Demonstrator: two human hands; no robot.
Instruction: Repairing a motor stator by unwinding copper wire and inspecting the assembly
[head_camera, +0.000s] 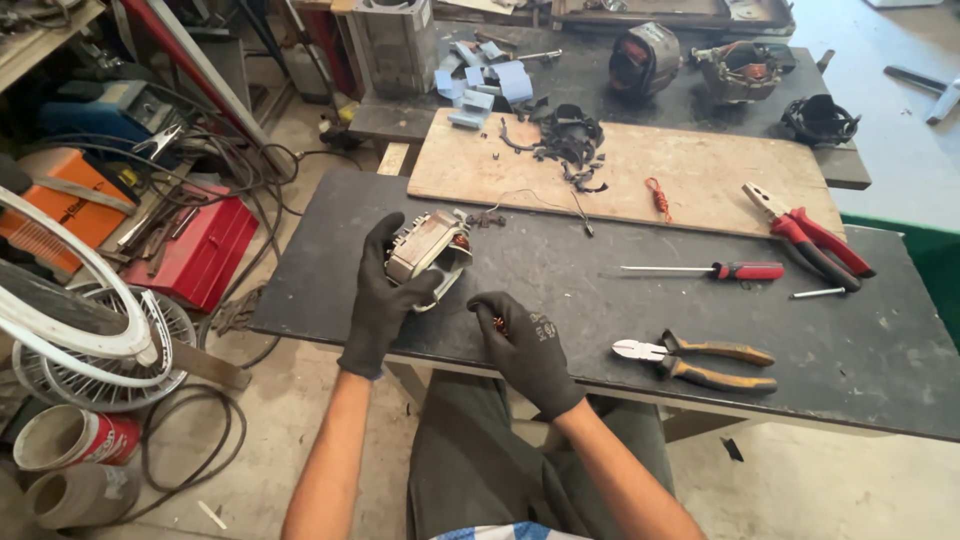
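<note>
Two gloved hands are at work over the near left part of the dark worktop. The left hand is closed around a small motor stator, its laminated metal core gripped from the side and held tilted just above the worktop edge. Copper winding shows at the upper right corner of the core. The right hand is pinched shut on a small tuft of copper wire, seen between thumb and fingers; it rests near the stator but apart from it.

Judgement on the step in hand: winding appears to be pulled out of the core by hand. For a clean pull, the core is best kept braced firmly in the left hand, with the wire drawn along the slot direction and not across the lamination edges, where strands may snap or snag the glove.

Tools lie within reach to the right: yellow-handled side cutters, a red-handled screwdriver and red-handled pliers. A wooden board behind carries black scraps and a short orange wire. Whether any strands still join the tuft to the core cannot be told.
</note>
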